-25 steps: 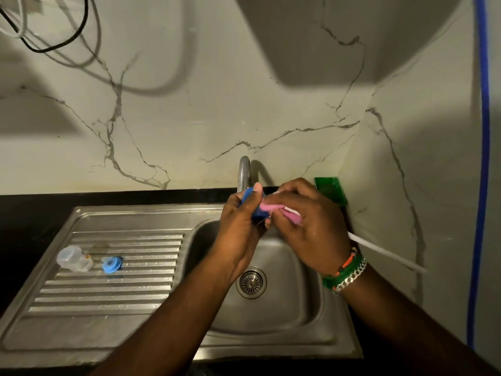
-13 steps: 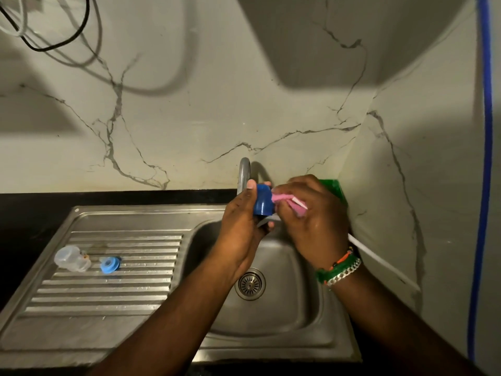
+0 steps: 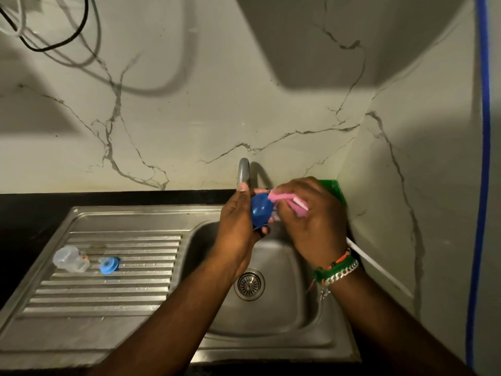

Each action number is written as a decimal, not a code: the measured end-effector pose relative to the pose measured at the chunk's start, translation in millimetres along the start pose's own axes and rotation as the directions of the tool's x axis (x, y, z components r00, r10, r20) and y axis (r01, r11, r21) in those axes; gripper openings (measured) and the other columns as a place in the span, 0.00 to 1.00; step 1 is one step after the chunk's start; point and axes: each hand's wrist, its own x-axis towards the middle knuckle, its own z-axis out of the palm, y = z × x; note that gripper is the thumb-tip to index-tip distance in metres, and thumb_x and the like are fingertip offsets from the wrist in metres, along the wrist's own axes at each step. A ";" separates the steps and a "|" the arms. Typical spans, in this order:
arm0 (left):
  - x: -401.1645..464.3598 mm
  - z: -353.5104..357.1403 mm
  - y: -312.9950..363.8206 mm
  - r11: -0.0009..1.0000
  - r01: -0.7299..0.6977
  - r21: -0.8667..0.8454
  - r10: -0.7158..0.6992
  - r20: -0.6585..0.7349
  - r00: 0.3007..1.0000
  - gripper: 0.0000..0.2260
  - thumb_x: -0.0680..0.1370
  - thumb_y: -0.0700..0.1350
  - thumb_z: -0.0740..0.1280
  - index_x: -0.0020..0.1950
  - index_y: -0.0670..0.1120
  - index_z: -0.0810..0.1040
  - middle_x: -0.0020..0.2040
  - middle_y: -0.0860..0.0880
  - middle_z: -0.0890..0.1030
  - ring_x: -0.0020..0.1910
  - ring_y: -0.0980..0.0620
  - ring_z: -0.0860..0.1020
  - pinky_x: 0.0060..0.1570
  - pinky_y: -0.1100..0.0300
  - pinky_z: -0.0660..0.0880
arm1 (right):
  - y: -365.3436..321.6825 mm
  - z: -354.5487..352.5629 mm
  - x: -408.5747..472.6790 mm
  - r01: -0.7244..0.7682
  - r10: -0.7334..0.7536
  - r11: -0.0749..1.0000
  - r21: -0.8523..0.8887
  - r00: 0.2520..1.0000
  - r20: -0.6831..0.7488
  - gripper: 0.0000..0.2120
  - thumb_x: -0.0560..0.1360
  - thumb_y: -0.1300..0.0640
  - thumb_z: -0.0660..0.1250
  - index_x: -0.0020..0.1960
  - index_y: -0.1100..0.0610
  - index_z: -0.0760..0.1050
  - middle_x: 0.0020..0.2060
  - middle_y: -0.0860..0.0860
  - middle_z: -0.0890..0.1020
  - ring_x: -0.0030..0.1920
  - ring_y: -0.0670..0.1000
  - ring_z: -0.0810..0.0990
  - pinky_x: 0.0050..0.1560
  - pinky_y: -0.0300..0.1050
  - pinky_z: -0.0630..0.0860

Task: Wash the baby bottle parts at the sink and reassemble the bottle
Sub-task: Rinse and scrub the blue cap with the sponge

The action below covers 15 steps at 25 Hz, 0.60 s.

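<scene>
Cap (image 3: 260, 210) turned, between both hands, brush (image 3: 282, 198) touching

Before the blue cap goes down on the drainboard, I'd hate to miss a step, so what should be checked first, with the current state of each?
1. Left hand grips the blue cap: ok.
2. Right hand holds the pink brush at the cap: ok.
3. Work held over the sink basin: ok.
4. Water running from the tap: cannot tell.
5. Bare drainboard space near the clear part and blue ring: ok.
</scene>
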 end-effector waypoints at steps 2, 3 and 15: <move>-1.1 0.6 -3.5 1.000 -0.004 0.021 0.004 0.008 1.000 0.24 0.84 0.60 0.56 0.61 0.43 0.80 0.56 0.37 0.84 0.52 0.37 0.83 0.50 0.46 0.80 | -2.6 -1.7 5.2 0.023 -0.022 1.000 -0.012 0.999 0.043 0.09 0.76 0.60 0.70 0.53 0.51 0.84 0.52 0.47 0.81 0.49 0.46 0.82 0.47 0.48 0.81; -1.3 -0.6 -5.1 1.000 -0.009 0.023 0.009 0.011 1.000 0.25 0.84 0.61 0.55 0.59 0.42 0.81 0.54 0.38 0.85 0.52 0.36 0.83 0.52 0.44 0.81 | -3.6 -3.1 4.1 0.042 -0.042 0.999 0.009 0.994 0.101 0.08 0.75 0.59 0.70 0.53 0.51 0.84 0.51 0.47 0.81 0.49 0.46 0.82 0.47 0.48 0.81; -2.3 -2.5 -0.5 0.985 0.108 -0.135 -0.109 -0.001 0.994 0.34 0.80 0.67 0.55 0.65 0.38 0.76 0.46 0.38 0.81 0.33 0.50 0.79 0.28 0.60 0.74 | -0.2 -4.4 -5.0 -0.033 0.002 0.979 0.202 0.988 0.153 0.06 0.75 0.60 0.72 0.51 0.54 0.85 0.47 0.46 0.84 0.48 0.47 0.84 0.47 0.48 0.81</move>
